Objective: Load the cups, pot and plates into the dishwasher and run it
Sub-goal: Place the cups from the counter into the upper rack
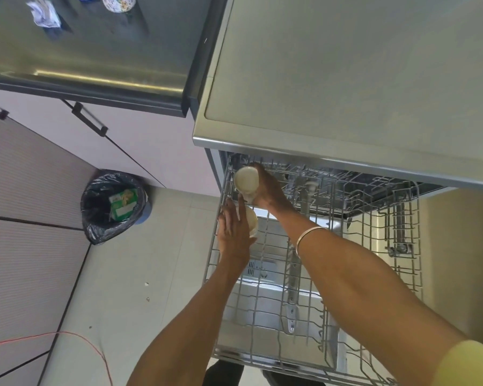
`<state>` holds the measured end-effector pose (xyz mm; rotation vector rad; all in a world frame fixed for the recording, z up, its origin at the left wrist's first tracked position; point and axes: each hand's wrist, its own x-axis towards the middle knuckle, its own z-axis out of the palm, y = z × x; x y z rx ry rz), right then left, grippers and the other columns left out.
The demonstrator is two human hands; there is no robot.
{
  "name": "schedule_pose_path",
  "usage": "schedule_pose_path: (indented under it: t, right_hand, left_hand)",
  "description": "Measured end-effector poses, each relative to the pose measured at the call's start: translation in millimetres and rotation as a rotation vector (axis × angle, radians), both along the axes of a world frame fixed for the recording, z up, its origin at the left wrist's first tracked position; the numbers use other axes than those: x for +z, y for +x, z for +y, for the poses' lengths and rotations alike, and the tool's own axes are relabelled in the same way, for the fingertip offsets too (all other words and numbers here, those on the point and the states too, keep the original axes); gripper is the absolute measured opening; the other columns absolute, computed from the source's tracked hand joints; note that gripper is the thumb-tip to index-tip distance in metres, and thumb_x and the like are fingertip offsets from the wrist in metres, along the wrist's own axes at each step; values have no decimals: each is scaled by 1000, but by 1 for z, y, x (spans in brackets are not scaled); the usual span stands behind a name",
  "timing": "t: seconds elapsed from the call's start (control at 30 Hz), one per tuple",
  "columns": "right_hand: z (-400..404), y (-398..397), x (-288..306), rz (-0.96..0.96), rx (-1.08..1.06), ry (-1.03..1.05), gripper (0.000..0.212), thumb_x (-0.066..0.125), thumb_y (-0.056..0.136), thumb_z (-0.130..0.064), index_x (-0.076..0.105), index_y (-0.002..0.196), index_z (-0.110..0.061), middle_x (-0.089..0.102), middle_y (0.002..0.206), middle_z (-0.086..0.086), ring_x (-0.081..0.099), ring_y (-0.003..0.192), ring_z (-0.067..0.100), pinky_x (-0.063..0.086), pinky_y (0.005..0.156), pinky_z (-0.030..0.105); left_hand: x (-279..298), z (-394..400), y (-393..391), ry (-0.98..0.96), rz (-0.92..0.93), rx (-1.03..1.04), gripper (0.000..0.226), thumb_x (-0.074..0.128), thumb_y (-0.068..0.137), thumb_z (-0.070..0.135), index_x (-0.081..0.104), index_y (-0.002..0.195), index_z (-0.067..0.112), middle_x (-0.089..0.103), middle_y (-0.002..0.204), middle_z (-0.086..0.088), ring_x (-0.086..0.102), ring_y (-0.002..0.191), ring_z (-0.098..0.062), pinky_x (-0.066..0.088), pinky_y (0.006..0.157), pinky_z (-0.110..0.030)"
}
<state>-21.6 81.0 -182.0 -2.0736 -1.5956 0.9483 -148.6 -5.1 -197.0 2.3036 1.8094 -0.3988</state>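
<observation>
Below the grey countertop, the dishwasher stands open with its upper wire rack drawn fully out over the lowered steel door. Rack: grey coated wire in a grid of thin tines, bare except at its 10 o'clock corner, where two pale, rounded cups sit one behind the other. Far cup, at 11 o'clock from the near one, shows a smooth circular face and is gripped at its side by the curled fingers of the right hand. Near cup lies under the left hand, whose straight fingers rest flat against it. At 9 o'clock from the rack, on the tiled floor, a round bin lined with crinkled black plastic holds a green carton. Right wrist: thin metal bangle.
</observation>
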Motion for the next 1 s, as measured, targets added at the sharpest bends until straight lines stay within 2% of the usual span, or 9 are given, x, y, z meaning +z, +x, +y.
schedule_pose_path:
  t: [0.1,0.17,0.3,0.47,0.63,0.77,0.83,0.9,1.0]
  right_hand:
    - [-6,0,18,6,-31,-82,113,85,72,-17,10,155,-16,53,136,22,57,118,39,55,89,53]
    - [-12,4,32,-27,-38,-110,109,80,75,-7,6,155,-13,48,140,23,53,123,40,53,93,51]
    - [-30,16,64,-125,-39,-173,80,67,88,-8,19,153,-8,35,153,17,44,134,36,48,100,45]
    - [-58,20,109,-191,-41,-278,54,59,88,0,40,138,-3,56,127,21,59,113,36,54,88,41]
    - [-96,20,138,-177,-9,-329,33,57,89,-3,55,122,1,63,113,20,63,104,34,51,78,32]
    - [-132,25,159,-149,-35,-339,49,56,90,-7,43,138,-4,59,123,18,59,110,34,53,85,39]
    - [-147,28,170,-167,-37,-322,57,55,91,-8,36,145,-5,51,138,19,52,124,37,50,97,43]
    - [-164,28,181,-169,-14,-322,65,53,92,-7,26,151,-4,36,153,20,38,138,38,40,110,46]
    - [-192,21,191,-160,-1,-329,67,52,93,-8,21,153,-5,37,152,20,40,137,37,40,110,47]
  left_hand:
    - [7,-2,-7,-7,-53,-21,126,69,76,65,-5,157,4,7,163,-24,17,149,-38,18,121,-44]
    - [11,-6,-13,-20,-126,-35,124,71,74,63,3,157,2,9,162,-26,14,150,-41,13,121,-45]
    - [34,-15,-18,-24,-233,-53,99,60,90,54,11,156,-2,13,161,-26,13,150,-42,8,120,-45]
    - [71,-28,-19,-8,-288,-37,72,50,101,41,24,153,-3,28,158,-22,22,149,-37,4,119,-38]
    - [104,-41,-16,-27,-403,5,61,34,107,36,21,155,0,23,161,-19,17,151,-31,11,122,-39]
    - [128,-60,-10,-7,-374,-60,56,28,108,30,20,155,0,22,161,-19,14,152,-31,7,123,-40]
    - [146,-75,-4,-18,-401,-43,56,25,108,30,20,155,-1,23,161,-19,15,152,-30,9,125,-42]
    - [160,-95,0,-49,-404,-52,54,21,108,29,21,155,1,19,162,-18,13,152,-29,12,125,-44]
    - [168,-122,-4,-53,-322,-119,51,18,106,24,29,153,5,17,162,-19,12,152,-33,15,124,-48]
